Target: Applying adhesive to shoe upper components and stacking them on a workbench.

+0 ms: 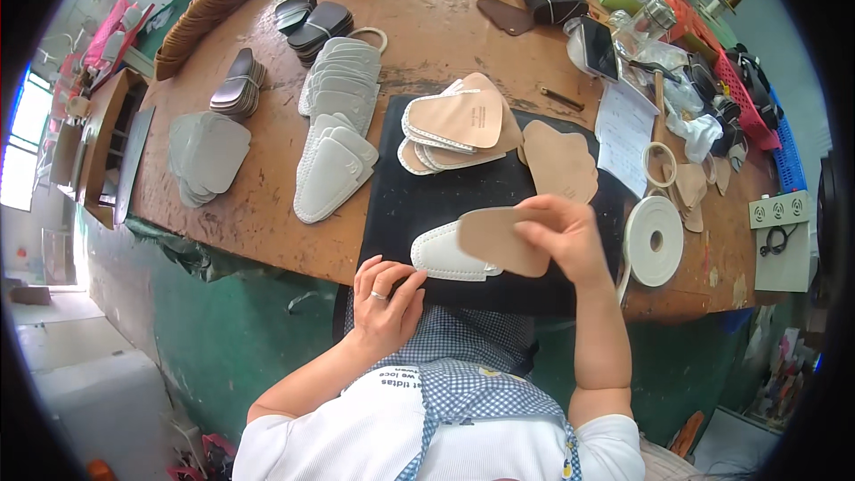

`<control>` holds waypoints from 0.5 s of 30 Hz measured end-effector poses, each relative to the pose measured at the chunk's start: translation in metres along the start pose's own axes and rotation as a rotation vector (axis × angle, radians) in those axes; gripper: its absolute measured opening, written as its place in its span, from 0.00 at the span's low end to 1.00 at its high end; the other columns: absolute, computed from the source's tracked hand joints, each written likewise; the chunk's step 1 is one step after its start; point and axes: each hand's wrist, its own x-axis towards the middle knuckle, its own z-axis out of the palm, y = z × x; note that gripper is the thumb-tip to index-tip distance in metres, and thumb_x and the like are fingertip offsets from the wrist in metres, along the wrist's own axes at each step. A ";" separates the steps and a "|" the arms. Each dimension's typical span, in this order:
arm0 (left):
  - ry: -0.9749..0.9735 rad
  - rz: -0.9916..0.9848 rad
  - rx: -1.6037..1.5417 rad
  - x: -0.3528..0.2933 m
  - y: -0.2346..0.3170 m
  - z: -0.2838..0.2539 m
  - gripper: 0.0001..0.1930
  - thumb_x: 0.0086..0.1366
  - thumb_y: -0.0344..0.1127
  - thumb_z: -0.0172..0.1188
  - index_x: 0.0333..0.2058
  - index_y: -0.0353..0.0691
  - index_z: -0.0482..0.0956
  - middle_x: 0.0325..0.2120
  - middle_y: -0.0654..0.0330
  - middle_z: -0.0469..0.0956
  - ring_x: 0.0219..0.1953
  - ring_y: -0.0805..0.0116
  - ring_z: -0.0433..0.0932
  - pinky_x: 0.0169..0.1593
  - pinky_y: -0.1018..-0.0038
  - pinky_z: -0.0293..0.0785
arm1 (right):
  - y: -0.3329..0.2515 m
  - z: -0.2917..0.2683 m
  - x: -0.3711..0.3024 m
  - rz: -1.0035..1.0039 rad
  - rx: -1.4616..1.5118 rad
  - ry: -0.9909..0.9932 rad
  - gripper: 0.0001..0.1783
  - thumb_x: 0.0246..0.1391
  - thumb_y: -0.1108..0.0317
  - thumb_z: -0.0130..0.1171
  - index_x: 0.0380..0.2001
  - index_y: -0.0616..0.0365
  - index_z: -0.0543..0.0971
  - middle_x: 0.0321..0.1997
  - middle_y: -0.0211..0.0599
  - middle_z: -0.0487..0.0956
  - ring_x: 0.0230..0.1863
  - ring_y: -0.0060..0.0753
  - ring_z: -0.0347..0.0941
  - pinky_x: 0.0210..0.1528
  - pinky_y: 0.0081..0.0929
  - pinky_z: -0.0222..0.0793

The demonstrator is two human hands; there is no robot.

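Note:
My right hand (565,236) pinches a tan leather shoe piece (503,240) between thumb and fingers. That piece is held over the right part of a white leather shoe piece (445,254) with a stitched or perforated rim, and covers some of it. The white piece lies flat on a black mat (401,187). My left hand (387,298), with a ring on one finger, rests at the mat's front edge. Its fingers are loosely bent and apart, the tips beside the white piece's left end. Further back lie a pile of tan and white pieces (459,120) and a wavy-edged tan piece (559,160).
White pieces (334,165) fan out left of the mat, with grey pieces (209,156) farther left. Dark bundled stacks (321,31) stand behind. At right are a white tape roll (655,240), a written sheet (628,134), a phone (595,49) and a glass jar (655,18).

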 end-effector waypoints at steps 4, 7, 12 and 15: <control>-0.028 -0.028 0.088 -0.008 -0.001 -0.001 0.19 0.52 0.25 0.69 0.45 0.43 0.85 0.43 0.59 0.78 0.46 0.57 0.75 0.59 0.53 0.70 | 0.014 0.033 0.009 -0.006 -0.186 -0.169 0.12 0.57 0.72 0.68 0.45 0.63 0.83 0.37 0.36 0.87 0.39 0.23 0.82 0.45 0.23 0.78; -0.041 -0.029 0.096 -0.012 -0.003 0.000 0.19 0.53 0.26 0.69 0.46 0.43 0.86 0.43 0.59 0.77 0.47 0.58 0.75 0.60 0.53 0.70 | 0.020 0.039 0.018 0.018 -0.247 -0.198 0.11 0.57 0.72 0.67 0.43 0.63 0.83 0.37 0.35 0.86 0.40 0.23 0.82 0.45 0.23 0.77; -0.041 -0.040 0.080 -0.017 -0.003 0.002 0.20 0.53 0.26 0.69 0.47 0.43 0.86 0.44 0.60 0.77 0.48 0.59 0.74 0.60 0.52 0.70 | 0.024 0.041 0.022 0.017 -0.287 -0.222 0.13 0.56 0.71 0.67 0.43 0.64 0.83 0.37 0.41 0.87 0.39 0.27 0.83 0.44 0.26 0.78; -0.037 -0.042 0.068 -0.018 -0.004 0.003 0.20 0.53 0.25 0.69 0.46 0.44 0.86 0.45 0.60 0.77 0.49 0.58 0.74 0.60 0.51 0.70 | 0.022 0.044 0.022 0.022 -0.289 -0.224 0.11 0.56 0.71 0.68 0.42 0.62 0.83 0.36 0.35 0.86 0.39 0.23 0.81 0.44 0.24 0.77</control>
